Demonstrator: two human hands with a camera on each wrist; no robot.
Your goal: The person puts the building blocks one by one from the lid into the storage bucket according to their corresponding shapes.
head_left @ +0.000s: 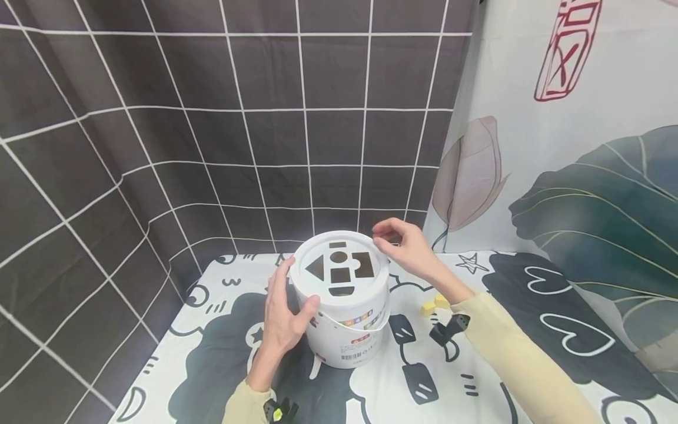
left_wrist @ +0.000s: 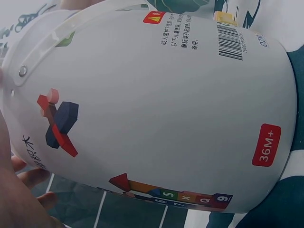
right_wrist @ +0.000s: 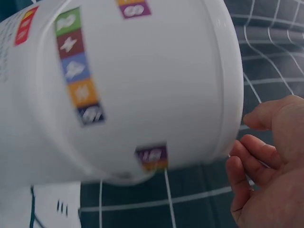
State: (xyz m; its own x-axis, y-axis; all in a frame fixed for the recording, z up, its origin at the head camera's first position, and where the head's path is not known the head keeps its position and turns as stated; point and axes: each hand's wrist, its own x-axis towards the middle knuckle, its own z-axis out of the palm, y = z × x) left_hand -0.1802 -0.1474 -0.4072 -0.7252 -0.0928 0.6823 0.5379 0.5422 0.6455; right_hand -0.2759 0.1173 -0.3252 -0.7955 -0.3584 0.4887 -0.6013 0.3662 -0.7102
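A white bucket [head_left: 346, 335] stands upright on the cloth, its lid [head_left: 312, 291] cut with a triangle, a circle and several other dark holes. My left hand [head_left: 283, 312] holds the bucket at the left of the lid, thumb on the front rim and fingers along the side. At the back right, my right hand [head_left: 405, 247] has its loosely bent fingertips right at the lid's rim. In the right wrist view, thumb and fingers [right_wrist: 259, 154] stand apart with nothing between them. Printed coloured blocks and a barcode [left_wrist: 230, 42] show on the bucket's wall.
Small yellow blocks [head_left: 434, 305] lie on the patterned cloth [head_left: 222, 347], right of the bucket and close to my right forearm. A white handle [head_left: 339, 324] hangs across the bucket's front. Behind rises a dark gridded curtain [head_left: 270, 138], with a leaf-printed one [head_left: 529, 129] at the right.
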